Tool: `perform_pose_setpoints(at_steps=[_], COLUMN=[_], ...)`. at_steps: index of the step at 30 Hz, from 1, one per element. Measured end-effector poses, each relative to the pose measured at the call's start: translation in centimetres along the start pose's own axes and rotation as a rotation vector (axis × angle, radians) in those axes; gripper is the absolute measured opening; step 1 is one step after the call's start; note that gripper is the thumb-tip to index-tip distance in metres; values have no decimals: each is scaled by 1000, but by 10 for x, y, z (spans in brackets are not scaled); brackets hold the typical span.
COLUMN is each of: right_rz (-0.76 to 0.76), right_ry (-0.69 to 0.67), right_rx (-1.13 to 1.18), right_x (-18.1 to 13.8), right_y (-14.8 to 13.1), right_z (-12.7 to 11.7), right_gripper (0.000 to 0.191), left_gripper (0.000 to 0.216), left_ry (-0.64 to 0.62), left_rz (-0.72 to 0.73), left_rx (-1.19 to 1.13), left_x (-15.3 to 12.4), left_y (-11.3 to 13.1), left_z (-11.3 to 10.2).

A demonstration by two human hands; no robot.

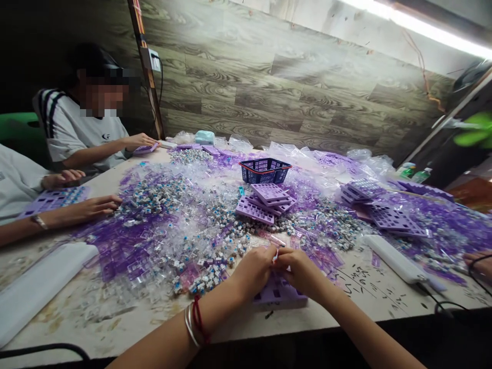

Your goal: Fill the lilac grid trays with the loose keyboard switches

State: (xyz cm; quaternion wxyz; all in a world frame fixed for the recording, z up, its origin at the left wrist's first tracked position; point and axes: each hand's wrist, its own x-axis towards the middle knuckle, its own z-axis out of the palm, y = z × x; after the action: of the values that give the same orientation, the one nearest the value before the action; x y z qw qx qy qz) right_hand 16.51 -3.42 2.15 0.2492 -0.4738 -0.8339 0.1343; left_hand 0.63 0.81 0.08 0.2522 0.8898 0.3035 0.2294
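Observation:
My left hand [255, 269] and my right hand [303, 269] meet at the fingertips, both closed in a pinch. Between them shows a small white piece [275, 258] with a touch of red, too small to name surely. Right below, a purple plate with square holes [282, 294] lies near the table's front edge, partly covered by my hands. Close by on the left is a heap of small white-and-blue switch-like parts [209, 277]. Beyond my fingers stands a stack of purple perforated plates [265, 202].
A dark plastic basket [265, 171] stands behind the stack. Clear and purple pieces [134, 256] cover much of the table. White bars lie at left [46, 287] and right [394, 259]. Co-workers' hands [90, 207] work at left; another hand [480, 264] shows at right.

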Motion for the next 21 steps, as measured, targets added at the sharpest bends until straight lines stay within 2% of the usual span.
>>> perform_pose_setpoints(at_steps=[4,6,9,11,14,18,21], right_rz=[134,181,199,207,269,354,388], right_ry=[40,83,181,224,273,412,399], right_rx=[-113,-134,-29,67,152,156,171], right_x=[-8,-14,-24,-31,-37,-33,-28], right_y=[-5,-8,-8,-6,-1,4,2], right_z=[6,10,13,11,4,-3,-5], right_gripper=[25,28,34,32,27,39,41], left_gripper=[8,7,28,39,33,34,27], left_ry=[9,17,50,55,46,76,111], left_rz=[33,106,238,243,189,173,266], left_rx=[-18,-18,8,18,20,15,40], left_x=[2,3,3,5,10,11,6], left_y=[-3,-4,-7,-9,-14,-12,-3], left_z=[-6,-10,-10,-7,-2,-5,-15])
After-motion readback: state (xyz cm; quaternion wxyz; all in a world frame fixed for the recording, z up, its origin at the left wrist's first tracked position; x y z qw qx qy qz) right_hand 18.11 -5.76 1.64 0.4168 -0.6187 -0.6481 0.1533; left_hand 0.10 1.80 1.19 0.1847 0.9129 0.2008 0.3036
